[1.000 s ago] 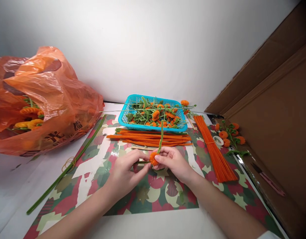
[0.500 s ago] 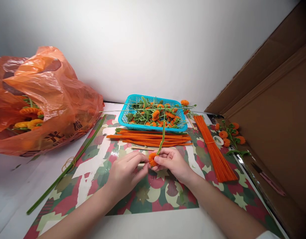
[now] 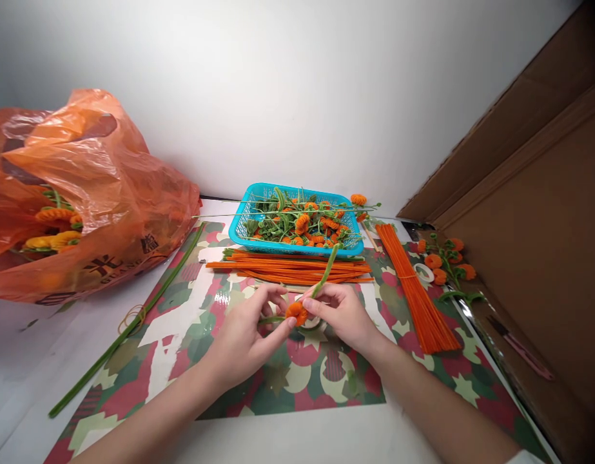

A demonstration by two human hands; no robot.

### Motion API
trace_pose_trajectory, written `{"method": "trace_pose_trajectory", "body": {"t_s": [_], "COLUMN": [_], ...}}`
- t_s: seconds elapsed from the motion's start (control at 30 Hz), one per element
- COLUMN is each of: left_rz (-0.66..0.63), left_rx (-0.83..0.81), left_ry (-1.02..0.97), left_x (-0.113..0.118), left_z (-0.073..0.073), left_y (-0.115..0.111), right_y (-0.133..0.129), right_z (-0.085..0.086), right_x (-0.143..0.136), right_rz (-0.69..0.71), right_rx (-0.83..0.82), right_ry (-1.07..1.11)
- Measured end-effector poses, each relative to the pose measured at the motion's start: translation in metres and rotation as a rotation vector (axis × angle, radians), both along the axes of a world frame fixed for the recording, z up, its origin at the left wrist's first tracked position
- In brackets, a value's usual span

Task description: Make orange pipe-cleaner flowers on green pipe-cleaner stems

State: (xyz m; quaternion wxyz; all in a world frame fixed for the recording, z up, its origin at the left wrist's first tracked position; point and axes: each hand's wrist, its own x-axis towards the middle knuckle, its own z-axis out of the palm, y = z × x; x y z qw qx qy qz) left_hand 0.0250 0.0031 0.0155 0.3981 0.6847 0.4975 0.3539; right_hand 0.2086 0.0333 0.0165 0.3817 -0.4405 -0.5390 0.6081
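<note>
Between my two hands is a small orange pipe-cleaner flower [image 3: 296, 314], with one green pipe-cleaner stem [image 3: 327, 267] rising to the upper right and another green end [image 3: 272, 319] pointing left. My left hand [image 3: 251, 332] pinches the flower's left side with thumb and fingers. My right hand [image 3: 343, 316] has its thumb and fingers closed on the flower's right side, by the base of the stem. Part of a white ring, perhaps a tape roll, shows under the flower. Just beyond my hands lies a row of loose orange pipe cleaners [image 3: 287, 266].
A blue basket [image 3: 239, 235] holds orange flowers and green stems. An orange plastic bag [image 3: 147, 187] stands left, beside long green pipe cleaners [image 3: 98, 364]. To the right are a tied orange bundle [image 3: 418, 290], a tape roll [image 3: 424, 276], finished flowers [image 3: 435, 261] and pink-handled tweezers [image 3: 526, 354].
The flower has tipped and turned slightly in my fingers. Its upright stem leans further right, and the left green end shows more clearly. My left fingers have spread a little.
</note>
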Motion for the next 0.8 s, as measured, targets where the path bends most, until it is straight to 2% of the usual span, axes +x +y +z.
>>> {"method": "trace_pose_trajectory", "body": {"t_s": [0.13,0.37,0.6,0.8], "left_rz": [-0.119,-0.116,-0.141,-0.165], "left_rx": [-0.273,-0.502,-0.437,-0.456], "left_ry": [-0.213,-0.308,-0.287,-0.245], "left_x": [0.002,0.004,0.006,0.005], "left_z": [0.002,0.000,0.000,0.001], "left_y": [0.001,0.000,-0.003,-0.004], "right_y": [0.001,0.002,-0.004,-0.008], "right_z": [0.005,0.019,0.017,0.010], "right_x": [0.002,0.002,-0.005,-0.008], "right_rz": [0.066,0.039,0.025,0.031], "right_rx": [0.113,-0.017,0.032,0.079], "right_ry": [-0.092,-0.067,-0.083,-0.063]}}
